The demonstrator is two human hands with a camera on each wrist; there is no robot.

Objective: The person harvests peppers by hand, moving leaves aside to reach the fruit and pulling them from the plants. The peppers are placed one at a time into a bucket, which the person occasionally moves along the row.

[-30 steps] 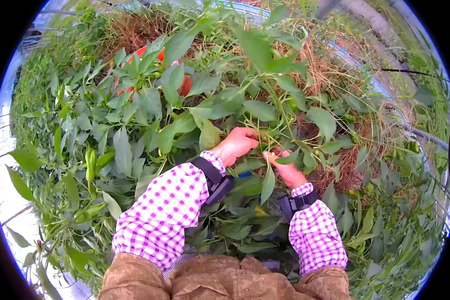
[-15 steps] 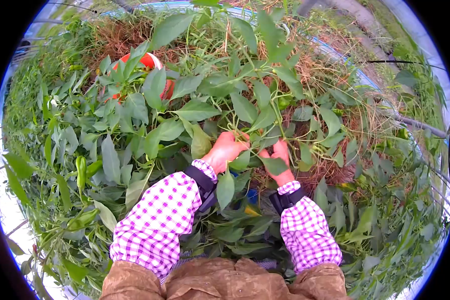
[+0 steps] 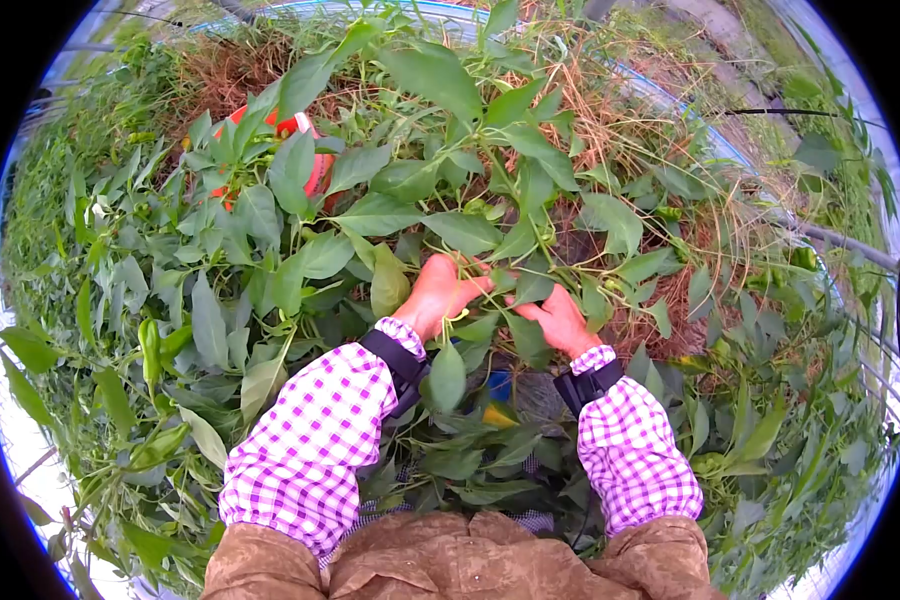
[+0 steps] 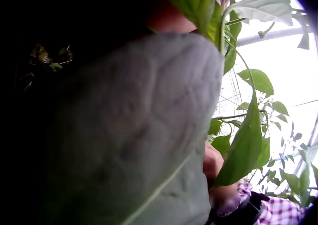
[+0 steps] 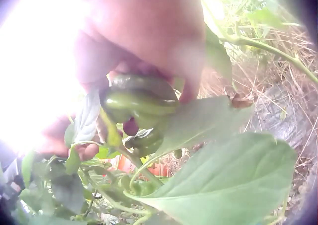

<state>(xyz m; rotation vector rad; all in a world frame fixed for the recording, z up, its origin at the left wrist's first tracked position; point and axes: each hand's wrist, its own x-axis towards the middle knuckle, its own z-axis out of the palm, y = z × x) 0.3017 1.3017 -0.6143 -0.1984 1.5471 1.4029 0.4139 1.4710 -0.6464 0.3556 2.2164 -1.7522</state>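
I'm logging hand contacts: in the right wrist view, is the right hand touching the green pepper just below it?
Touching. The right wrist view shows the right hand gripping the pepper, fingers against its skin.

Pepper plants (image 3: 209,320), dry straw (image 3: 238,72) and a grey pipe (image 3: 850,248) mark this as a vegetable-growing plot.
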